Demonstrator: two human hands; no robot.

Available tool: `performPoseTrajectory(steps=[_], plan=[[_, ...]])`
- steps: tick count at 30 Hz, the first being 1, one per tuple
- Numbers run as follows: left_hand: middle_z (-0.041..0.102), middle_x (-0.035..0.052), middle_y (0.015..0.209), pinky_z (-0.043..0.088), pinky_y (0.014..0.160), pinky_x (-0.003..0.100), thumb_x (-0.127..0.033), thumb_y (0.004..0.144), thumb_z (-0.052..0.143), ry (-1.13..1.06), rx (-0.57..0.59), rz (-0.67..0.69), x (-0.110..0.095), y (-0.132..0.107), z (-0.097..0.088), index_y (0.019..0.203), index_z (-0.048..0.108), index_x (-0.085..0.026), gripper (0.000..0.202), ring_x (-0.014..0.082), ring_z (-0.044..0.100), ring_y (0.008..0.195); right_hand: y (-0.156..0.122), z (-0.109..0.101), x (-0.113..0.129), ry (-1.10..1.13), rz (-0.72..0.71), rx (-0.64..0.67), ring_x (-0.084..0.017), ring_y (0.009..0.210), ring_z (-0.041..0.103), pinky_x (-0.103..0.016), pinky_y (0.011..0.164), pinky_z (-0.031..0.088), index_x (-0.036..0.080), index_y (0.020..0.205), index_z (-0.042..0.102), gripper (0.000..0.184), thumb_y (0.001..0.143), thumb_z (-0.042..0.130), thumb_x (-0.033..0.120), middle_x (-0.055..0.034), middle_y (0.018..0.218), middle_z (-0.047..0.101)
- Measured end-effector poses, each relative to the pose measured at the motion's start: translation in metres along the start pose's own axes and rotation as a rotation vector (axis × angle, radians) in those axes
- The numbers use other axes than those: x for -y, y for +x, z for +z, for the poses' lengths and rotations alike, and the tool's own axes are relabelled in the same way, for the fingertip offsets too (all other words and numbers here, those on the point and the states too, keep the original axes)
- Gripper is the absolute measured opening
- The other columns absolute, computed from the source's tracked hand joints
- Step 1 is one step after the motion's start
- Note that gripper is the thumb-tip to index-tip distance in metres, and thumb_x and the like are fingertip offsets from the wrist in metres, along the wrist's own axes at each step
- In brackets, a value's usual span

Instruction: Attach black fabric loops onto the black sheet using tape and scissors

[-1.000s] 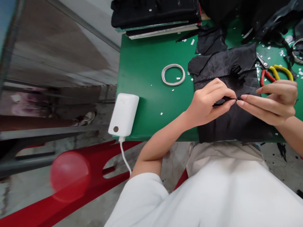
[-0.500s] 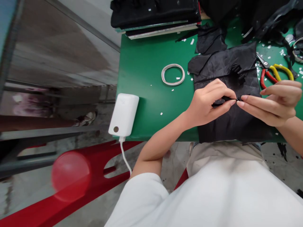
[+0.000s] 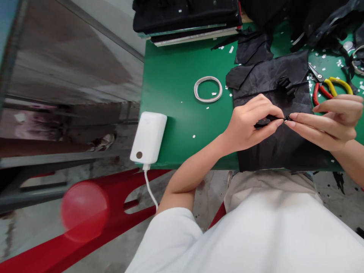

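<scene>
My left hand (image 3: 251, 121) pinches a small folded strip of black fabric (image 3: 263, 122) between thumb and forefinger. Facing it, my right hand (image 3: 330, 123) grips the strip's other end with its fingertips, the two hands almost touching. Both are held over a large piece of black cloth (image 3: 287, 148) spread along the table's front edge. A small bunched black fabric piece (image 3: 286, 88) lies on that cloth just beyond my fingers. Scissors (image 3: 320, 78) with red and yellow handles rest beside my right hand, blades open. My palms hide part of the strip.
A roll of white tape (image 3: 208, 89) lies on the green table (image 3: 170, 83). At the left corner is a white power bank (image 3: 149, 138) with a cable. Black folded items (image 3: 186, 17) are stacked at the back. White paper scraps dot the right side. A red stool (image 3: 113, 189) stands below.
Hardly anything differs. Both hands keep their pinch on the black strip, with only a slight shift of the right fingers.
</scene>
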State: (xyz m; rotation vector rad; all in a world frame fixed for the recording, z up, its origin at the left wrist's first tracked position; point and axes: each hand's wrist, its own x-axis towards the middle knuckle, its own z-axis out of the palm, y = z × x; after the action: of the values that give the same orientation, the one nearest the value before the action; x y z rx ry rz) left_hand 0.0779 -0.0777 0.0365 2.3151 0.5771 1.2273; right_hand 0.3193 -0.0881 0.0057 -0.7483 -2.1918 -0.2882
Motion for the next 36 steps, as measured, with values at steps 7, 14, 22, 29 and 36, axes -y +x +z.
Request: performPoseTrajectory(steps=[7,14,22,29,36], plan=[[0.070,0.0013,0.079,0.056,0.074,0.028,-0.026,0.094,0.058,0.076,0.006,-0.015,0.000,0.000,0.000,0.088,0.064,-0.019,0.011,0.0114,0.065,0.078,0.033,0.001,0.014,-0.129,-0.216,-0.356,-0.011,0.056,0.056,-0.031,0.052,0.037,0.031,0.090,0.076,0.008,0.087,0.070,0.028,0.0098,0.071,0.075],[0.070,0.0012,0.079,0.055,0.074,0.028,-0.029,0.095,0.057,0.085,0.019,-0.025,0.002,-0.001,0.001,0.088,0.064,-0.019,0.014,0.0118,0.064,0.078,0.027,0.004,0.010,-0.058,-0.207,-0.305,-0.013,0.065,0.055,-0.032,0.060,0.039,0.031,0.087,0.074,0.010,0.083,0.074,0.022,0.0087,0.077,0.075],[0.071,0.0025,0.082,0.053,0.070,0.028,-0.027,0.094,0.056,0.017,0.026,-0.065,0.002,-0.002,0.002,0.089,0.064,-0.018,0.013,0.0127,0.063,0.078,0.016,0.016,0.011,-0.098,0.042,0.025,-0.014,0.066,0.059,-0.033,0.061,0.043,0.032,0.080,0.067,0.019,0.094,0.056,0.039,0.0055,0.068,0.069],[0.072,0.0031,0.083,0.050,0.065,0.023,-0.030,0.092,0.060,-0.095,0.015,-0.201,0.002,-0.002,0.002,0.089,0.066,-0.017,0.015,0.0105,0.062,0.074,0.040,0.013,0.027,0.038,0.045,-0.203,-0.014,0.070,0.063,-0.029,0.063,0.052,0.026,0.090,0.063,0.005,0.088,0.064,0.021,0.0026,0.076,0.071],[0.069,0.0006,0.079,0.048,0.068,0.022,-0.029,0.092,0.060,-0.103,0.029,-0.364,-0.004,-0.001,0.002,0.087,0.066,-0.016,0.015,0.0084,0.057,0.068,0.038,0.011,0.029,0.199,0.179,-0.111,-0.019,0.075,0.067,-0.036,0.067,0.055,0.026,0.091,0.063,0.005,0.086,0.065,0.026,-0.0004,0.081,0.072]])
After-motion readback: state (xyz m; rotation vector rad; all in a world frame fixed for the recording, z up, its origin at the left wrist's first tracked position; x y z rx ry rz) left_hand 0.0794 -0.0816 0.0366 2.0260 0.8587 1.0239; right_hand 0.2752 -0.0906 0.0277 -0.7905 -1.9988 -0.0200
